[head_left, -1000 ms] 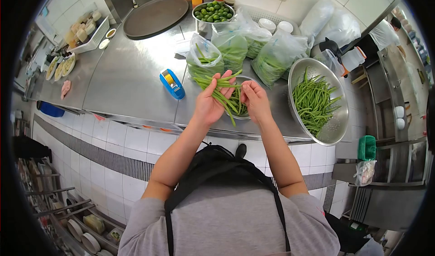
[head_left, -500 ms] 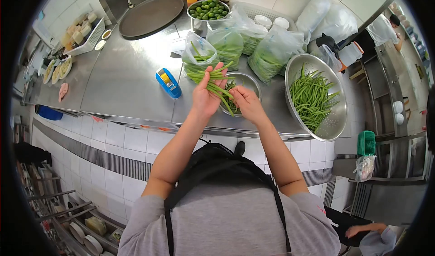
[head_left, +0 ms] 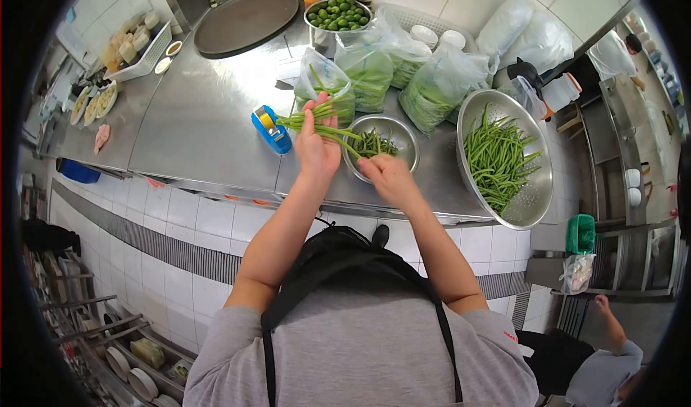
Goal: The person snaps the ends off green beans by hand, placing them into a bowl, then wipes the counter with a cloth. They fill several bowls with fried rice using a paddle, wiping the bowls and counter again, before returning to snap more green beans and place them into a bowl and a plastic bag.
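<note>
Head view. The left hand (head_left: 319,148) is turned palm up and grasps a loose bundle of green beans (head_left: 327,130). The bundle lies across the palm between the thumb and the fingers. One set of ends extends left over the tape dispenser (head_left: 272,135); the other points toward the right hand (head_left: 391,179). The right thumb and forefinger are closed on the end of one bean, at the near rim of the small steel bowl (head_left: 408,139). Short green pieces (head_left: 376,143) lie in this bowl. The colander (head_left: 531,197), holding loose beans (head_left: 495,164), is to the right of the bowl. Plastic bags of greens (head_left: 371,83) stand behind the bowl on the steel counter (head_left: 205,123).

Visibility: the right hand covers part of the bowl's near rim, and its remaining fingers are hard to make out. The beans hide part of the dispenser. The lens border cuts off the co-worker (head_left: 604,371) at lower right.

Markings: the bags carry faint bluish print, too small to read. A red mark (head_left: 510,336) on the wearer's right sleeve is illegible. No brand name can be read.
</note>
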A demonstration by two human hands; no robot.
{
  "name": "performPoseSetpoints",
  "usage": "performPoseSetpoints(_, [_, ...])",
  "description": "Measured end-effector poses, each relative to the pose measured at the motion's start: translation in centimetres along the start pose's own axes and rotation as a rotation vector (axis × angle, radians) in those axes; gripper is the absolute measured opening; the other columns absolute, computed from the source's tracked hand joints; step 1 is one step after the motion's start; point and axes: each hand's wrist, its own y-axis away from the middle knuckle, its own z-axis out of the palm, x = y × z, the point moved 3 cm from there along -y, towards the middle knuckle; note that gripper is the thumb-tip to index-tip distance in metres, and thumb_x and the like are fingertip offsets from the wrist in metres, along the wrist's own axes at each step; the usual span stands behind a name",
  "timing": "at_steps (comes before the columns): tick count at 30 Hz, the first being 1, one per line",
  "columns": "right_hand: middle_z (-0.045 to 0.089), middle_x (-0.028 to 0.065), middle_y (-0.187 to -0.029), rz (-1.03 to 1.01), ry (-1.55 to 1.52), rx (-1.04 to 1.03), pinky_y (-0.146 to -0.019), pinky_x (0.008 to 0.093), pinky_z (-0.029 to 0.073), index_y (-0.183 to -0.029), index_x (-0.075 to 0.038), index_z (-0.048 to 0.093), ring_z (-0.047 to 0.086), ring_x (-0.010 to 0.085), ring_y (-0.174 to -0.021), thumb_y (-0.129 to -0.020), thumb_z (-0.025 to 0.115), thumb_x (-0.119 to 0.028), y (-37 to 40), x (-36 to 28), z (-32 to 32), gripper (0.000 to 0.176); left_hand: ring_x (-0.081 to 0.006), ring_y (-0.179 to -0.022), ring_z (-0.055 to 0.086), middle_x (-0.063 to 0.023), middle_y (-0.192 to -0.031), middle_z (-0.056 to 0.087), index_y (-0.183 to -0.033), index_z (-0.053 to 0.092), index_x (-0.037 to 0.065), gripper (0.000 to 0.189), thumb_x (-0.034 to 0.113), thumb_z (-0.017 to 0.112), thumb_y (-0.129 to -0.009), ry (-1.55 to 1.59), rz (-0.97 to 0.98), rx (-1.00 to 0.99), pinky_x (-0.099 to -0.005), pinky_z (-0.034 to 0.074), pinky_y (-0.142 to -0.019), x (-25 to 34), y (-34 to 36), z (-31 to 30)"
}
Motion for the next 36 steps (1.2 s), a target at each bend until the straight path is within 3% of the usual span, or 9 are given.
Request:
performPoseSetpoints(8, [0.049,0.0013,-0.067,-0.101,-0.927,0.227,-0.056,0.0243,0.037,-0.078,0.001,0.058,0.046,0.0092,-0.061,-0.088,0.049,-0.015,0.7,-2.0,-0.9,0.021,-0.0259,-0.116,0.042,-0.0144,-0.125,0.044,-0.115,0.036,0.006,0.025,0.019,0.030,-0.095,0.105,-0.094,0.073,-0.0392,0.033,-0.099,0.5,0.7,-1.4])
performPoseSetpoints(11, [0.052,0.0061,-0.071,0.124,-0.722,0.244,-0.058,0.0265,0.039,-0.086,0.002,0.059,0.050,0.0146,-0.063,-0.086,0.051,-0.014,0.0,-0.2,-4.1,0.018,-0.0264,-0.111,0.046,-0.0138,-0.117,0.049,-0.111,0.039,0.007,0.022,0.018,0.033,-0.094,0.108,-0.090,0.112,-0.0407,0.034,-0.099,1.6,0.6,-2.4])
performPoseSetpoints(15, [0.054,0.0169,-0.089,0.074,0.356,0.079,-0.064,0.0323,0.044,-0.102,0.003,0.057,0.053,0.0296,-0.072,-0.079,0.057,-0.013,-0.7,3.9,-2.8,0.027,-0.0233,-0.091,0.054,-0.0085,-0.091,0.055,-0.104,0.044,0.007,0.017,0.014,0.042,-0.089,0.207,-0.134,0.050,-0.0415,0.038,-0.095,2.3,0.1,-3.2])
performPoseSetpoints(17, [0.055,0.0151,-0.096,-0.110,0.212,0.278,-0.068,0.0322,0.045,-0.110,0.002,0.053,0.055,0.0240,-0.080,-0.080,0.057,-0.014,-1.2,2.3,-2.8,0.034,-0.0218,-0.086,0.053,-0.0069,-0.086,0.054,-0.102,0.046,0.008,0.016,0.013,0.044,-0.086,0.231,-0.168,-0.007,-0.0408,0.039,-0.093,2.4,0.3,-2.4])
performPoseSetpoints(23, [0.056,0.0049,-0.103,0.330,-1.523,0.428,-0.078,0.0263,0.041,-0.122,-0.004,0.044,0.052,0.0137,-0.091,-0.092,0.037,-0.038,-2.2,-1.2,2.5,0.046,-0.0192,-0.079,0.056,-0.0035,-0.077,0.055,-0.087,0.052,0.009,0.006,0.013,0.048,-0.085,0.317,-0.322,-0.158,-0.0370,0.043,-0.087,0.5,2.7,2.4])
performPoseSetpoints(26, [0.055,0.0038,-0.103,0.306,-1.584,0.450,-0.077,0.0253,0.041,-0.122,-0.004,0.042,0.052,0.0127,-0.089,-0.091,0.039,-0.038,-2.2,-4.6,2.4,0.047,-0.0193,-0.075,0.056,-0.0037,-0.076,0.055,-0.086,0.052,0.009,0.006,0.012,0.047,-0.084,0.221,-0.361,-0.205,-0.0348,0.045,-0.079,-2.0,2.6,1.0])
performPoseSetpoints(29, [0.053,0.0057,-0.112,0.277,-1.221,0.040,-0.090,0.0311,0.037,-0.124,-0.006,0.041,0.049,0.0167,-0.104,-0.091,0.036,-0.041,-2.8,-0.6,2.2,0.048,-0.0245,-0.073,0.059,-0.0100,-0.078,0.058,-0.104,0.049,0.007,0.024,0.011,0.048,-0.081,-0.524,-0.173,-0.501,-0.0359,0.046,-0.070,-2.9,2.0,-0.3])
performPoseSetpoints(31, [0.051,0.0028,-0.115,0.329,-1.057,-0.060,-0.088,0.0302,0.038,-0.125,-0.008,0.040,0.049,0.0151,-0.104,-0.092,0.035,-0.040,-2.9,-0.3,2.2,0.046,-0.0314,-0.074,0.060,-0.0199,-0.077,0.059,-0.125,0.032,0.004,0.051,0.006,0.048,-0.077,-1.328,0.409,-0.573,-0.0382,0.045,-0.064,-0.7,3.9,3.2])
performPoseSetpoints(36, [0.054,0.0081,-0.109,0.451,-1.299,0.054,-0.082,0.0313,0.043,-0.116,-0.006,0.044,0.053,0.0183,-0.097,-0.094,0.034,-0.034,-4.9,-0.7,2.8,0.037,-0.0376,-0.079,0.058,-0.0235,-0.080,0.059,-0.136,0.010,0.005,0.072,0.004,0.047,-0.074,-1.728,-0.002,-0.614,-0.0427,0.045,-0.067,0.4,2.5,4.6])
